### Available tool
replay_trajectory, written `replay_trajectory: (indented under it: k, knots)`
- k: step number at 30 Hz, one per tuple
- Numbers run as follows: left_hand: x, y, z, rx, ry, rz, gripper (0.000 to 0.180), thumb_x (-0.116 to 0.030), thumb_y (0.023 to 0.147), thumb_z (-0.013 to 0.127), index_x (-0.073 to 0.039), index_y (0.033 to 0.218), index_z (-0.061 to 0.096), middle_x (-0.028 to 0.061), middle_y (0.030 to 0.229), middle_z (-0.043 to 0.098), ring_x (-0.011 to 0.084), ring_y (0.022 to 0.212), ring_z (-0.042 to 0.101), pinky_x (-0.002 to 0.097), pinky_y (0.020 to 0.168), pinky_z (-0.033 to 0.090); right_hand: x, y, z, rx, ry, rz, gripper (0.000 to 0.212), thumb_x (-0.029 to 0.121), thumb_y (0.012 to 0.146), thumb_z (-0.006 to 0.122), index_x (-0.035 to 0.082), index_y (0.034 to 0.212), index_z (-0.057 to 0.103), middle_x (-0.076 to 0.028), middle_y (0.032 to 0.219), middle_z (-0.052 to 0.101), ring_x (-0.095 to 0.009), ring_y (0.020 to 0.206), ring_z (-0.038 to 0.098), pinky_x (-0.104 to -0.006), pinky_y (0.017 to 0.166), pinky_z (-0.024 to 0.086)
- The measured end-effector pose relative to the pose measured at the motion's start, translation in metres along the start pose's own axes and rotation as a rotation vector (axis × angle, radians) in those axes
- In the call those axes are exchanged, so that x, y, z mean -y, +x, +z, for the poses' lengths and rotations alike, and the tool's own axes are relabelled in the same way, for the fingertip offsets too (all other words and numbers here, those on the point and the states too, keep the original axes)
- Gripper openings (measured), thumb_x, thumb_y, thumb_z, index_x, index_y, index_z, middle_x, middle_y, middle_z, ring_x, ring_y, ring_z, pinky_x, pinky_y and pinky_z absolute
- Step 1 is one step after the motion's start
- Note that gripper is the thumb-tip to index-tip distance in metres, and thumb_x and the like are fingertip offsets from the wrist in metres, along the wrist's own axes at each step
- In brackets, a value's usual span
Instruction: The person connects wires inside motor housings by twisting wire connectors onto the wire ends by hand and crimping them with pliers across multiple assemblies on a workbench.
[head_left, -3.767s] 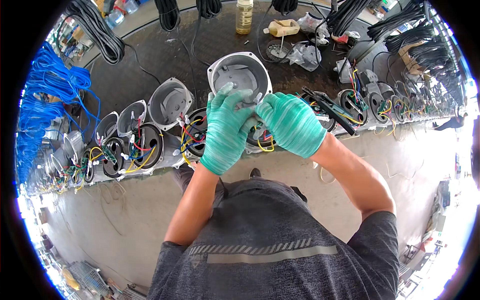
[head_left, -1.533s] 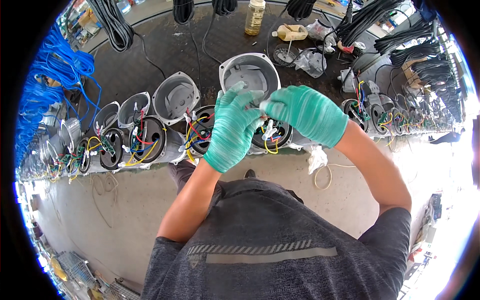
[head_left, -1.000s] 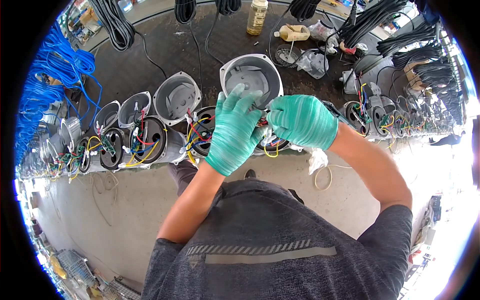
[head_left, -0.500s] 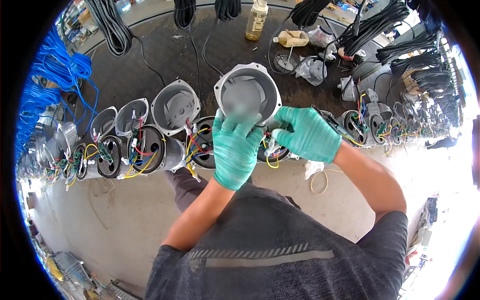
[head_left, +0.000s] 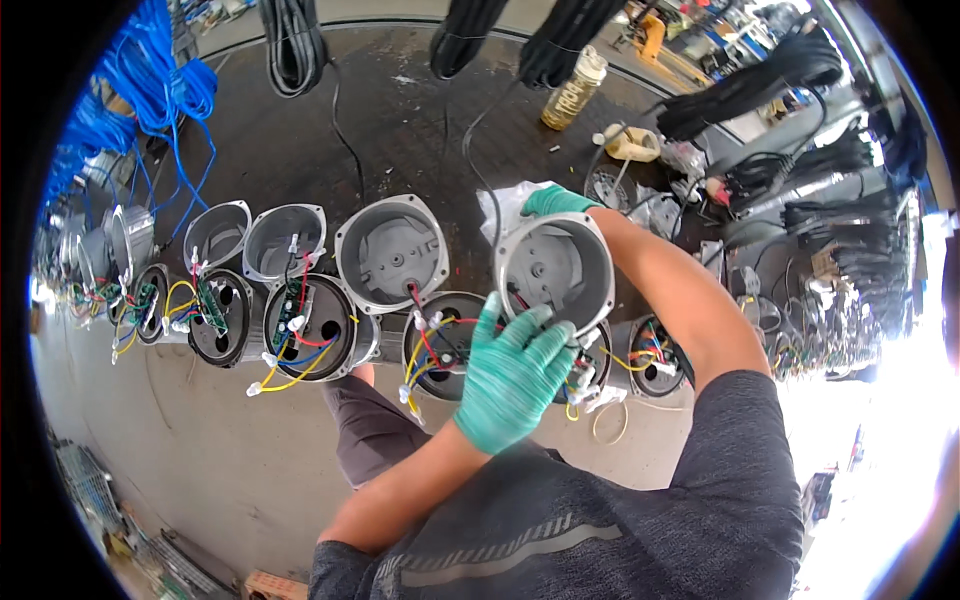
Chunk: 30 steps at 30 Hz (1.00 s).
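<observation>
A round grey cast-metal housing point(head_left: 545, 262) stands with its open mouth facing me, a central boss showing inside. Over its near rim lie the spread gloved fingers of my left hand point(head_left: 510, 385), thumb beside the rim. My right hand point(head_left: 560, 203), also in a green glove, reaches behind the housing's far side. Its fingers close on a crumpled clear plastic bag point(head_left: 512, 208); the housing partly hides this hand. Below the housing sits a dark round base point(head_left: 600, 358) with loose coloured wires and white connectors, partly covered by my left hand.
To the left stand more open housings point(head_left: 392, 255) and wired bases point(head_left: 312, 328) along the bench edge. Black cable coils point(head_left: 290, 50) lie toward the back. A bottle point(head_left: 574, 88), a cut plastic jug point(head_left: 632, 143) and other plastic bags are at the far right. Blue cables point(head_left: 150, 60) hang left.
My right hand has left the wires beside the housing and gone behind it, where a plastic bag now shows. My left hand stays at the near rim. The view has shifted.
</observation>
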<state>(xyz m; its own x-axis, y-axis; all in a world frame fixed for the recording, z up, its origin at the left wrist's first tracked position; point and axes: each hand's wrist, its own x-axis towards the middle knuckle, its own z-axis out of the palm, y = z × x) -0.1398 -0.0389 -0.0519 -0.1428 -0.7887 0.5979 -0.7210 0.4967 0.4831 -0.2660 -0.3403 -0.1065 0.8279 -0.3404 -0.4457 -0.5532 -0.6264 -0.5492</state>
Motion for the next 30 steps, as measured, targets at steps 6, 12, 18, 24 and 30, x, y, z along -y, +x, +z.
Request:
replay_trajectory:
  k: [6,12,18,24,30]
  knots:
    - [-0.004,0.002,-0.003,-0.026,-0.010,-0.042,0.019,-0.018,0.079,0.082,-0.017,0.098,0.080,-0.0029,0.113,0.075,0.0254,0.110,0.069,0.0669,0.113,0.042,0.040,0.022,-0.008,0.174,-0.210,0.198,0.032,0.031,0.096,0.067,0.010,0.118,0.078,-0.021,0.116,0.075,-0.038,0.108,0.073,-0.0442,0.089,0.057]
    - [-0.004,0.003,-0.001,-0.023,-0.029,-0.069,0.021,-0.018,0.080,0.083,-0.013,0.100,0.080,-0.0027,0.110,0.075,0.0248,0.110,0.070,0.0652,0.114,0.041,0.053,0.018,-0.014,0.187,-0.306,0.271,0.035,0.033,0.097,0.066,0.010,0.122,0.076,-0.020,0.120,0.075,-0.038,0.112,0.072,-0.0439,0.091,0.056]
    - [-0.006,0.008,-0.004,-0.038,-0.017,-0.085,0.016,-0.018,0.082,0.081,-0.015,0.098,0.080,-0.0034,0.105,0.076,0.0240,0.107,0.069,0.0599,0.113,0.042,0.070,0.004,-0.024,0.172,-0.380,0.296,0.037,0.034,0.099,0.064,0.011,0.126,0.075,-0.019,0.125,0.074,-0.038,0.115,0.071,-0.0436,0.093,0.056]
    - [-0.005,0.008,0.004,-0.069,0.032,-0.010,0.029,-0.016,0.070,0.080,-0.020,0.098,0.081,-0.0052,0.108,0.075,0.0235,0.112,0.067,0.0554,0.111,0.044,0.035,-0.035,-0.027,-0.080,-0.386,0.091,0.029,0.031,0.097,0.067,0.010,0.114,0.077,-0.020,0.113,0.075,-0.042,0.105,0.071,-0.0451,0.086,0.056]
    - [-0.002,0.011,-0.002,-0.111,0.062,0.032,0.017,-0.016,0.074,0.080,-0.017,0.091,0.079,-0.0033,0.109,0.077,0.0252,0.111,0.067,0.0549,0.111,0.043,0.043,-0.131,-0.037,-0.530,-0.427,-0.090,0.019,0.019,0.094,0.069,0.006,0.105,0.077,-0.016,0.110,0.070,-0.038,0.098,0.069,-0.0437,0.089,0.055]
